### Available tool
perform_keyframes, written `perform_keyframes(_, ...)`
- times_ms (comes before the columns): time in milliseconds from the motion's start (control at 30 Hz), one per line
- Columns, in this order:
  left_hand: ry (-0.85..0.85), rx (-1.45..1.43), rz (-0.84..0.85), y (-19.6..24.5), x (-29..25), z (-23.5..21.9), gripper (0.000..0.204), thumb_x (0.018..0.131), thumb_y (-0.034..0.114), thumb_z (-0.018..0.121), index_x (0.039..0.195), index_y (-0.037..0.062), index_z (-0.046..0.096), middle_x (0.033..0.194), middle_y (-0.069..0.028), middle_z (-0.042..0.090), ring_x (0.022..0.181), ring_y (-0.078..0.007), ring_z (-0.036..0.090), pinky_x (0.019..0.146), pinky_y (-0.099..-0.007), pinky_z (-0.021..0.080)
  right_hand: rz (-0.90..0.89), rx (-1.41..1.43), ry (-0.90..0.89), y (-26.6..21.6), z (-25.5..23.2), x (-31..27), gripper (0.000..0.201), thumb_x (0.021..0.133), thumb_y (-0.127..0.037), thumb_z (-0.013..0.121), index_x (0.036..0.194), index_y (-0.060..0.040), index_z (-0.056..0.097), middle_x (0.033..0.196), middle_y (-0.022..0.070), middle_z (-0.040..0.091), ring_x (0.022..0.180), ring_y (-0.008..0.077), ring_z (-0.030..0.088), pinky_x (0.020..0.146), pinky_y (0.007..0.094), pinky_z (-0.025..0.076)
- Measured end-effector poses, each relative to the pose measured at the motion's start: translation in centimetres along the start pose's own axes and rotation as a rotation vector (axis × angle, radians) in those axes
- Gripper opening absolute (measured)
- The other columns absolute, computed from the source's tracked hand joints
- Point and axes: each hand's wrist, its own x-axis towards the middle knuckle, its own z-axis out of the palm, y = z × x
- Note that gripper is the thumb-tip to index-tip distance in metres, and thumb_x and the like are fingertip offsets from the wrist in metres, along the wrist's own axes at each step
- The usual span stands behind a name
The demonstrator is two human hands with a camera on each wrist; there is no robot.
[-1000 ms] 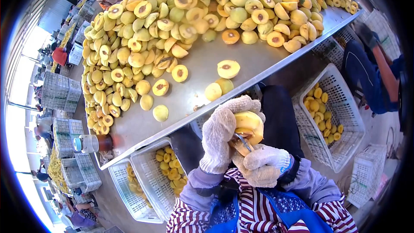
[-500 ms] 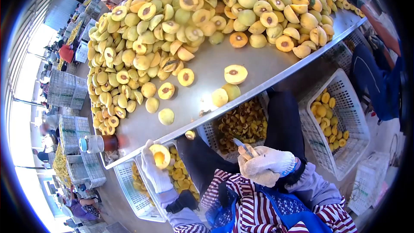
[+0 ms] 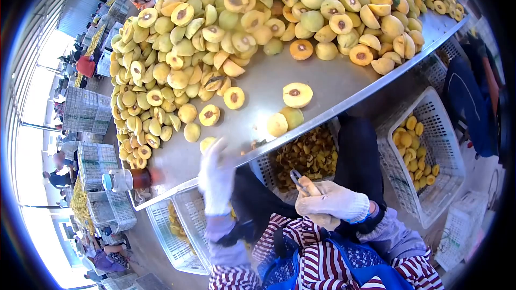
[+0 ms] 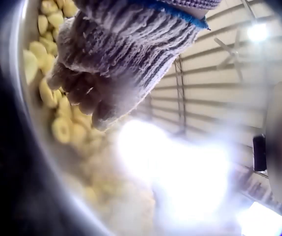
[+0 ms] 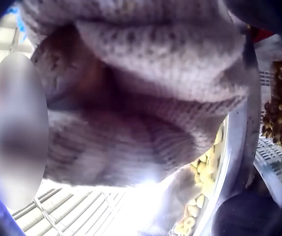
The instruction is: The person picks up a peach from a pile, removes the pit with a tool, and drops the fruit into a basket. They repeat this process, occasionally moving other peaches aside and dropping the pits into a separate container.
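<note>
The gloved left hand (image 3: 216, 178), blurred, is over the table's front edge close to a fruit half (image 3: 207, 144); no fruit shows in it. In the left wrist view the left hand (image 4: 112, 64) has loosely bent fingers above the fruit. My gloved right hand (image 3: 333, 204) grips a pitting tool (image 3: 295, 177) with a tan handle, its curved metal tip pointing up and left, over the lap. The right wrist view shows the right hand (image 5: 131, 98) curled round a brownish handle (image 5: 72, 69).
A large heap of halved fruit (image 3: 177, 75) covers much of the metal table (image 3: 258, 86). Below stand crates of fruit (image 3: 424, 182) and a crate of scraps (image 3: 306, 153). A jar (image 3: 126, 179) sits at the left corner. Other people are around.
The left hand carried a hollowed fruit half left to above the crates, no longer shows it, and has moved up to the table edge. The right hand has kept the tool, lowering from the fruit.
</note>
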Motion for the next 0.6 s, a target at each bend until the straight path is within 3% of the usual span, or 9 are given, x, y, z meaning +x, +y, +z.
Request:
perform_keyframes(100,-0.18,0.01,-0.125,5.8,5.8,6.5,0.06,0.088,0.052,0.062,0.13,0.0099,0.058,0.138,-0.0161,0.055,0.123,-0.034,0.056,0.103,-0.0418,0.043,-0.024,-0.047,0.1,-0.8,0.5,-0.3,0.025,0.091,-0.033,0.067,0.092,-0.0096,0.058,0.059,-0.0024,0.05,0.044,0.0047,0.044,0.038,0.0201,0.032)
perform_keyframes(133,-0.144,0.03,-0.084,6.3,7.4,9.0,0.062,0.088,0.053,0.061,0.13,0.0077,0.057,0.139,-0.0172,0.053,0.123,-0.0348,0.055,0.102,-0.0425,0.044,-0.051,-0.063,0.145,-1.0,0.5,-0.4,0.026,0.091,-0.034,0.067,0.094,-0.0095,0.057,0.06,-0.0024,0.051,0.045,0.0047,0.045,0.039,0.0199,0.033)
perform_keyframes(167,-0.19,0.082,-0.148,7.5,9.1,11.0,0.064,0.088,0.055,0.06,0.128,0.0052,0.056,0.14,-0.0194,0.051,0.124,-0.0359,0.054,0.101,-0.0435,0.044,-0.07,-0.082,0.211,-0.9,0.3,-0.6,0.029,0.091,-0.034,0.068,0.099,-0.0086,0.056,0.061,-0.0021,0.052,0.046,0.0047,0.048,0.04,0.0193,0.035)
perform_keyframes(267,-0.455,0.27,0.022,8.9,10.5,14.9,0.067,0.087,0.057,0.061,0.128,0.005,0.055,0.139,-0.0212,0.051,0.124,-0.0357,0.053,0.1,-0.0437,0.044,-0.224,-0.003,0.312,-0.7,-0.4,-1.2,0.023,0.095,-0.029,0.064,0.092,-0.0073,0.058,0.061,-0.0008,0.055,0.046,0.005,0.049,0.04,0.0186,0.036)
perform_keyframes(300,-0.411,0.181,0.092,9.4,10.2,15.3,0.065,0.085,0.053,0.066,0.127,0.0048,0.054,0.136,-0.0217,0.054,0.117,-0.0351,0.058,0.097,-0.0434,0.047,-0.212,-0.015,0.33,-0.8,-0.7,-1.4,0.023,0.096,-0.029,0.063,0.093,-0.0066,0.058,0.06,-0.0008,0.055,0.045,0.005,0.049,0.04,0.0188,0.037)
perform_keyframes(400,-0.485,-0.061,-0.03,10.2,9.6,14.1,0.062,0.084,0.045,0.071,0.128,0.0049,0.053,0.133,-0.0213,0.055,0.109,-0.0319,0.064,0.091,-0.0408,0.05,-0.217,0.013,0.344,-1.0,-1.1,-1.1,0.022,0.093,-0.029,0.068,0.099,-0.01,0.057,0.058,-0.0015,0.053,0.044,0.0048,0.048,0.04,0.019,0.035)
perform_keyframes(433,-0.472,-0.192,-0.121,10.9,9.2,12.5,0.059,0.084,0.034,0.073,0.13,0.0051,0.049,0.131,-0.0182,0.056,0.103,-0.0308,0.067,0.084,-0.0402,0.054,-0.226,0.054,0.35,-1.3,-0.9,-1.1,0.018,0.094,-0.025,0.067,0.097,-0.0108,0.057,0.057,-0.0015,0.052,0.042,0.0051,0.047,0.039,0.0201,0.034)
perform_keyframes(533,-0.433,-1.196,-0.264,9.8,6.8,10.4,0.059,0.086,0.031,0.072,0.133,0.0071,0.044,0.132,-0.0154,0.055,0.105,-0.0312,0.065,0.081,-0.0422,0.057,-0.234,0.083,0.387,-2.0,-0.5,-1.0,0.017,0.094,-0.023,0.068,0.095,-0.0105,0.056,0.057,-0.0016,0.052,0.042,0.0056,0.047,0.038,0.0214,0.034)
perform_keyframes(600,-0.441,-1.403,-0.321,10.2,4.7,8.3,0.059,0.086,0.033,0.073,0.134,0.012,0.046,0.136,-0.0137,0.052,0.114,-0.033,0.059,0.084,-0.05,0.056,-0.244,0.05,0.388,-2.1,-0.3,-0.8,0.018,0.094,-0.022,0.068,0.101,-0.0092,0.058,0.058,-0.0021,0.052,0.045,0.0056,0.048,0.042,0.0219,0.036)
